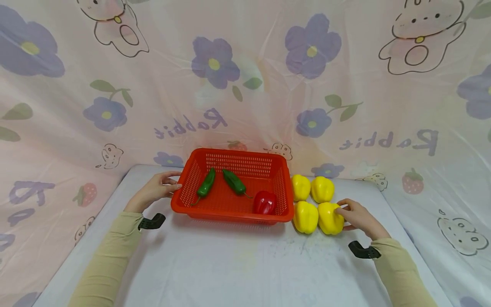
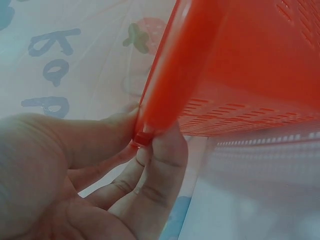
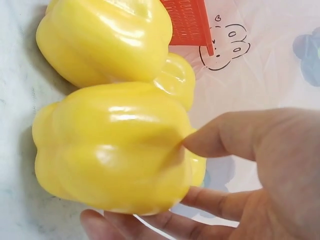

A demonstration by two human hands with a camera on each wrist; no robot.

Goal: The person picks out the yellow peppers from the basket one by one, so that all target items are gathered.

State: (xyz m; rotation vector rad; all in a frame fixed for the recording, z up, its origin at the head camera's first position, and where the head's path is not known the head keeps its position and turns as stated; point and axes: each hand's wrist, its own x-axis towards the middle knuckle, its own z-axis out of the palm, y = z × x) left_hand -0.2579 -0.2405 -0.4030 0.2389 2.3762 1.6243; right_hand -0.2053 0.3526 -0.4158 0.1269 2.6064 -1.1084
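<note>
My left hand (image 1: 156, 189) pinches the left rim of a red plastic basket (image 1: 226, 216); in the left wrist view, thumb and fingers meet on the basket edge (image 2: 172, 75). Inside the basket lie two green chili peppers, one (image 1: 206, 184) at the left and one (image 1: 234, 182) near the middle, plus a red bell pepper (image 1: 264, 202) at the right front. My right hand (image 1: 359, 217) grips the front right yellow bell pepper (image 1: 330, 218). Its thumb presses the pepper (image 3: 115, 150) from one side in the right wrist view, while fingers curl partly hidden around the other.
Three other yellow bell peppers stand close by: front left (image 1: 305, 217), back left (image 1: 301, 187) and back right (image 1: 322, 189). All are beside the basket's right wall. A white table (image 1: 245, 268) carries everything, and a patterned curtain (image 1: 253, 111) hangs behind it.
</note>
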